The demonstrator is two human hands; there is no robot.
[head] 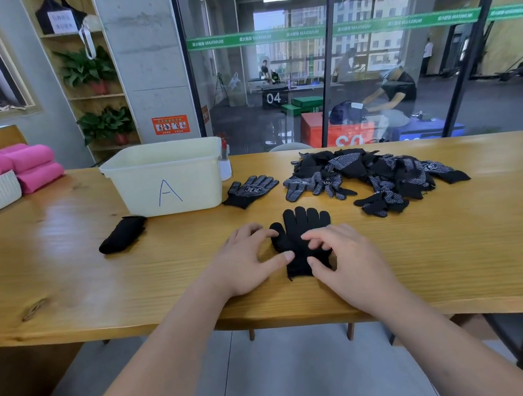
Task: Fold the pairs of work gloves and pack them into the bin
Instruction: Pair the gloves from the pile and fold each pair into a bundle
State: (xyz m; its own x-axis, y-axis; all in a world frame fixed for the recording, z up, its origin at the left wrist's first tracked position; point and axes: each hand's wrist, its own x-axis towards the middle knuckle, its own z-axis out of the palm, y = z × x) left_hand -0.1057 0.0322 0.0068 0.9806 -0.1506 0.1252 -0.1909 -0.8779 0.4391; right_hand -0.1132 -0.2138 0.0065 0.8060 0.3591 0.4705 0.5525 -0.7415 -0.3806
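Fingers (267, 232) spread, left hand (245, 260) and right hand (349, 256) pressing black glove (304, 222) flat by near edge of bench (75, 270) | folded bundle (121, 235) beside bin (164, 176), not packed | pile (381, 172) at far edge unfolded | looks early.

The left forearm (171, 341) and right forearm (430, 325) are bare along all their visible length. The left hand (245, 257) and right hand (343, 254) are ungloved, with short, neatly trimmed fingernails.
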